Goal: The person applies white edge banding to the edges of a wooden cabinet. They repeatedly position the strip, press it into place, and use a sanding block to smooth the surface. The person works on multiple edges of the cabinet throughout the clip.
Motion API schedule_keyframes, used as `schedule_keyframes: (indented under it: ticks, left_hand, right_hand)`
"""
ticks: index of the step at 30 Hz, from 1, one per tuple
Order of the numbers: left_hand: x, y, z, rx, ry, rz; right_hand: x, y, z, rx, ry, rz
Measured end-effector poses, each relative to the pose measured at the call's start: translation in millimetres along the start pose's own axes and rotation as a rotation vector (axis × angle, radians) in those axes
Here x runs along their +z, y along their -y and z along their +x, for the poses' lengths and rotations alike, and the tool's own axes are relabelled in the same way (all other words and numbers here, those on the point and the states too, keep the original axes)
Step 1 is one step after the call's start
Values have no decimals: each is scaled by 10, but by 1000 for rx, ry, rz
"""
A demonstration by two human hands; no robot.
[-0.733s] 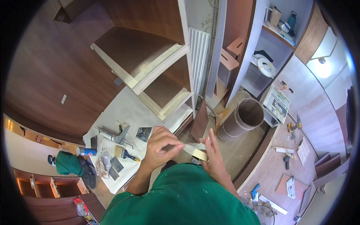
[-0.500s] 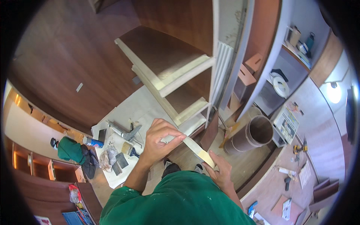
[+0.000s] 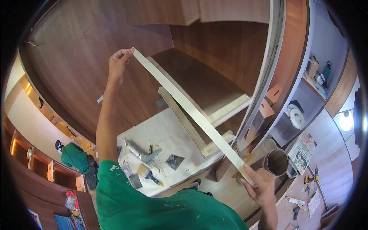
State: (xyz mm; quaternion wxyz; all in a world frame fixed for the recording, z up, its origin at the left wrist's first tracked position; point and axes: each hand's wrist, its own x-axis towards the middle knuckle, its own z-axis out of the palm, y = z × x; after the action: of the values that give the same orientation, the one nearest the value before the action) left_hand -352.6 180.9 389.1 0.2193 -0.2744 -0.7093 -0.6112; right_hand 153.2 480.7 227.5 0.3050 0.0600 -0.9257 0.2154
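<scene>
A long, pale flat strip stretches straight and diagonally between my two hands. Its far left end is pinched between the thumb and fingers of my left hand, which is raised at the end of my outstretched arm. My right hand, lower and nearer at the right, grips the other end. The strip passes in front of a brown shelf with pale front edging, hiding part of that edge; whether it touches there I cannot tell. Below it is a second pale-edged shelf frame.
On a white-covered surface lie a caulking gun, a paintbrush and a dark square plate. A brown cylinder stands at the right, with a drill beyond. Another person in green is at the left.
My hands have spread far apart, the left going up and left, the right moving right and down. The strip, short between them before, now spans a long stretch. The view has shifted too.
</scene>
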Motion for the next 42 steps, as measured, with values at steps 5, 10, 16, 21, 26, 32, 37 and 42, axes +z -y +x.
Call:
schedule_keyframes:
  ticks: [5, 10, 16, 21, 26, 32, 37, 42]
  left_hand:
    - [-116, 1175, 1016, -36, 97, 168]
    - [267, 1870, 1528, 85, 212, 478]
    - [450, 2138, 1545, 81, 206, 642]
    - [519, 2259, 1500, 72, 198, 616]
    - [561, 2395, 1573, 57, 219, 661]
    - [554, 2486, 1617, 64, 262, 692]
    - [575, 2567, 1629, 96, 221, 742]
    - [672, 2449, 1517, 119, 178, 775]
  right_hand:
    - [-325, 345, 505, 71, 33, -114]
    - [-449, 750, 1225, 116, 107, -174]
    - [-382, 828, 1860, 211, 215, -167]
    - [-159, 769, 2014, 167, 217, -211]
    - [-148, 829, 2164, 235, 259, -209]
    - [-77, 849, 2231, 279, 263, -177]
    - [-70, 825, 2255, 273, 273, -164]
    - [-46, 793, 2258, 279, 265, -172]
